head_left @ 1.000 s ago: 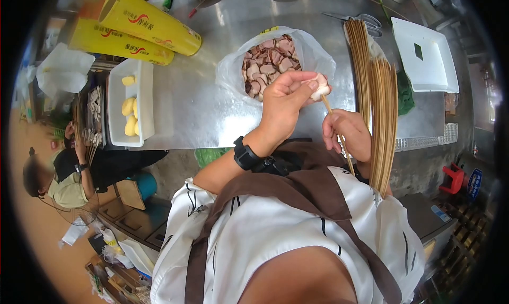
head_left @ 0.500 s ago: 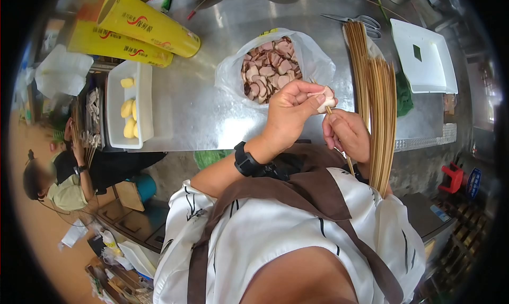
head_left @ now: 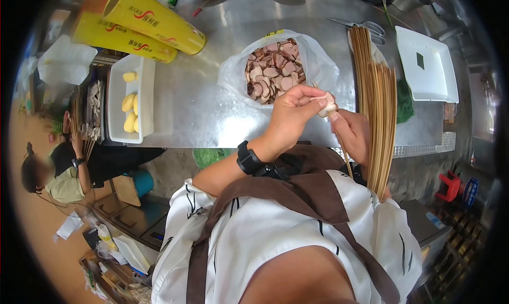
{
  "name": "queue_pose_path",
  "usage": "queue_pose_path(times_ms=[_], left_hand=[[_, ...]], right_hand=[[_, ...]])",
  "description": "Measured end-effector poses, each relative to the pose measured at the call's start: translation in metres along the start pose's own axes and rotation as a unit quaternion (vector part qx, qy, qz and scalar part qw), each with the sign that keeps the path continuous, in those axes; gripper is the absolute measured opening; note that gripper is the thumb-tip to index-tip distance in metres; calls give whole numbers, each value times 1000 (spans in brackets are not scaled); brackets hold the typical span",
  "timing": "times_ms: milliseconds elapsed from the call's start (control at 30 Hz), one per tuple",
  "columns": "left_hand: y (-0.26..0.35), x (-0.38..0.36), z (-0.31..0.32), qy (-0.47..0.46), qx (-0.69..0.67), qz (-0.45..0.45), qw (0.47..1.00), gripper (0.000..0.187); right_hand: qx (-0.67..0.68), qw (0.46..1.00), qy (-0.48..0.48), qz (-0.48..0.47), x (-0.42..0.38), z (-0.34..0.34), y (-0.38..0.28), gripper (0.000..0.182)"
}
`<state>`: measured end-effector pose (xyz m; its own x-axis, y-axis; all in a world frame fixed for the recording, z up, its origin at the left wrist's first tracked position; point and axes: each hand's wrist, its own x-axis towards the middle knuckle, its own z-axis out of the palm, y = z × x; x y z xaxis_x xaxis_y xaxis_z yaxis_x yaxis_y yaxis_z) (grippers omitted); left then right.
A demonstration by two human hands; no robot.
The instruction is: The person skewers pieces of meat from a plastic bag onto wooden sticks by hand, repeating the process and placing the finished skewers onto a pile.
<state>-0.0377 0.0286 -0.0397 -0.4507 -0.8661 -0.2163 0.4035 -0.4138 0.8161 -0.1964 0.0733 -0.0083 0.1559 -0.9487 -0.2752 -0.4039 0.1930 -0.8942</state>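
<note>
Between the thumb and fingers of my left hand (head_left: 294, 110) is a pale pinkish slice of meat (head_left: 330, 106). My right hand (head_left: 352, 134) is closed on a thin wooden skewer (head_left: 343, 150) whose upper end passes at the slice; a tip shows just above my left fingers. Both hands meet over the front edge of the metal table. Just beyond them, an open clear plastic bag (head_left: 229, 73) holds many meat slices (head_left: 273, 70) with dark edges. A thick bundle of wooden skewers (head_left: 380, 123) lies right beside my right hand, reaching past the table edge.
On the left stand a white bin (head_left: 147, 100) with several yellow pieces and yellow cling-film rolls (head_left: 159, 25). Scissors (head_left: 371, 31) and a white tray (head_left: 432, 86) lie at the far right. Another person (head_left: 66, 171) sits at the left holding skewers.
My right hand has shifted slightly upward along the skewer, closer to the slice. The whole view has moved a little; my left hand still pinches the same slice.
</note>
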Motion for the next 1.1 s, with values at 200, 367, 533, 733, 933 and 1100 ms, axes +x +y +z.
queue_pose_path(times_ms=[200,367,533,733,933,1100], left_hand=[[-16,13,-3,37,-1,-80,996,16],[-23,28,-4,14,1,-116,993,22],[-10,26,-20,-9,301,1,954,35],[42,25,4,-118,111,-46,986,28],[56,22,-6,-118,28,-65,991,16],[59,21,-32,-157,0,-58,986,9]], right_hand=[[123,986,51,-101,-6,-2,-15,13],[169,935,-311,20,14,17,-3,12],[153,939,-308,3,13,27,11,14],[118,963,-230,-81,21,41,-1,14],[109,970,-217,23,20,56,-20,14],[193,972,-129,35,26,71,-18,13]])
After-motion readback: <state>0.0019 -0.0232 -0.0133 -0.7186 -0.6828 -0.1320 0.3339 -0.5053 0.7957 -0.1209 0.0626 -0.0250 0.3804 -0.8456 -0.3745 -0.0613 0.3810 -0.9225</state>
